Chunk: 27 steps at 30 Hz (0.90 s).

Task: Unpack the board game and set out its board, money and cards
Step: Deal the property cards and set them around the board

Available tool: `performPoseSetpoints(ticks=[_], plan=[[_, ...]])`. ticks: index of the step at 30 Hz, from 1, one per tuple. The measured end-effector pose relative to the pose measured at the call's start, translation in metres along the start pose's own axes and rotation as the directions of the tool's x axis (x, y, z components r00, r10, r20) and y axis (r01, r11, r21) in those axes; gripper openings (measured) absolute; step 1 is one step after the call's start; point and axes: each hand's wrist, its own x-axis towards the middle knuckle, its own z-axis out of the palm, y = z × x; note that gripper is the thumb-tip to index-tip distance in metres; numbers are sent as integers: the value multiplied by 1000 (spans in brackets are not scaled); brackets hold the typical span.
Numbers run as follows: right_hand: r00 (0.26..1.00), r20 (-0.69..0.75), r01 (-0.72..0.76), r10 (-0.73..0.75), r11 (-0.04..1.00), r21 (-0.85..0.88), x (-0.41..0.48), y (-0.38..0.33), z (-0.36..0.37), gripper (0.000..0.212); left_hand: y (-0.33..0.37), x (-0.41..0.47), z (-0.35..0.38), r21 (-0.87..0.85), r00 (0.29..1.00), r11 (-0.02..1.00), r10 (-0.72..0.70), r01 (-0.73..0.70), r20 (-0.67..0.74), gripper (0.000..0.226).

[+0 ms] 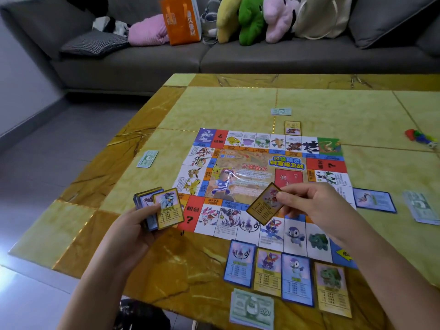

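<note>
The paper game board lies flat on the yellow marble table. My left hand grips a fanned stack of cards over the board's near left corner. My right hand pinches a single yellow card above the board's near edge. Several cards lie in a row along the near edge, one blue card lies at the right, and one yellow card sits at the far edge. Money piles rest near me, at the right, at the left and at the far side.
Coloured pawns and a die lie at the table's right edge. A grey sofa behind the table holds plush toys, an orange bag and cushions. Grey floor lies to the left.
</note>
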Motion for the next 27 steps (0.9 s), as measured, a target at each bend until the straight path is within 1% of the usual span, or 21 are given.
performPoseSetpoints(ticks=[4,5,6,8,10,13,16,20,27], plan=[[995,96,25,-16,995,-96,-5,-14,22,5,-2,-2,-13,-3,1000,1000,8,-8,16,16],[991,132,37,-19,990,-134,-7,-19,32,3,-2,-3,-15,-9,1000,1000,11,-11,13,15],[985,168,59,-27,979,-193,-8,-24,43,5,-2,-4,-17,-16,1000,1000,17,-17,11,14],[973,229,120,-40,931,-345,-7,-30,69,14,-1,-7,-17,-27,1000,999,25,-24,13,13],[962,271,159,-23,856,-492,-4,-30,93,20,2,-12,-17,-35,999,999,32,-31,24,13],[964,266,155,30,748,-645,2,-23,116,25,6,-16,-18,-55,998,998,44,-42,44,15],[979,205,135,20,688,-713,5,-17,125,28,11,-19,-23,-90,997,994,64,-60,40,19],[990,138,110,-3,619,-777,7,-13,125,29,13,-23,-25,-98,997,993,72,-68,41,16],[992,124,66,36,682,-729,7,-8,123,27,12,-26,-19,-73,996,996,61,-56,59,13]])
